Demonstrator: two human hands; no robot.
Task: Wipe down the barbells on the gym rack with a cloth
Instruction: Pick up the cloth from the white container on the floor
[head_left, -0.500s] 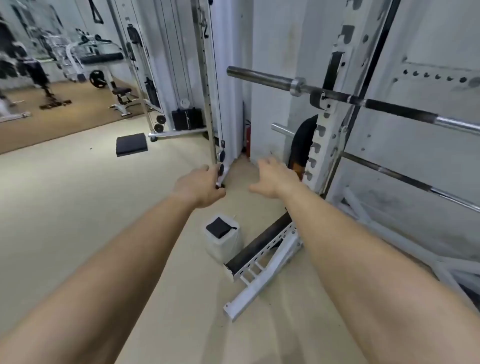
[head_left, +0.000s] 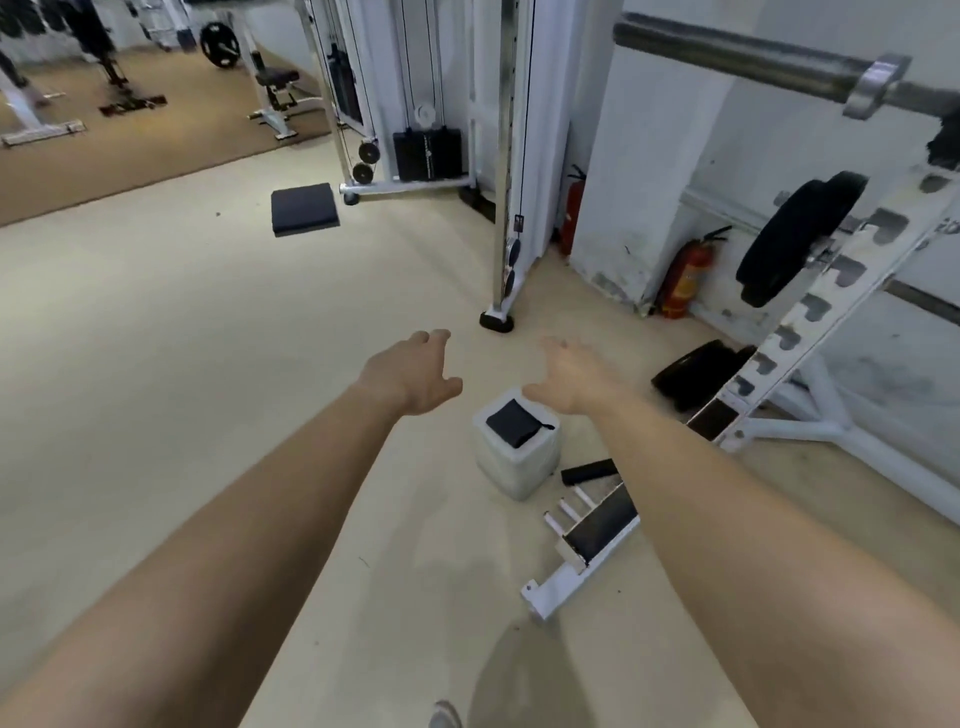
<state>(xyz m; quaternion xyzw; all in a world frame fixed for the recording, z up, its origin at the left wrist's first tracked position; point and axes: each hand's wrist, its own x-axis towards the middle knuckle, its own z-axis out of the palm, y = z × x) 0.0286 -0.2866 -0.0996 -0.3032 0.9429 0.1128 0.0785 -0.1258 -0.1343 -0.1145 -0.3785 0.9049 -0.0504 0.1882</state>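
Observation:
A folded dark cloth (head_left: 517, 422) lies on top of a white square bucket (head_left: 514, 467) on the floor, beside the foot of the white rack (head_left: 810, 317). A steel barbell (head_left: 753, 65) rests high on the rack at the upper right. My left hand (head_left: 415, 374) hovers with spread fingers just up and left of the bucket, holding nothing. Just above the bucket's far right corner, my right hand (head_left: 571, 376) is also spread and empty. Neither hand touches the cloth.
A black weight plate (head_left: 795, 239) hangs on the rack, another plate (head_left: 696, 374) lies on the floor by its base. Two red fire extinguishers (head_left: 685, 275) stand by the wall. A cable machine (head_left: 415, 130) and a dark pad (head_left: 304, 208) sit further back.
The view has tilted down and moved closer to the bucket. Both hands have come lower and nearer the cloth, and the left hand's fingers have spread.

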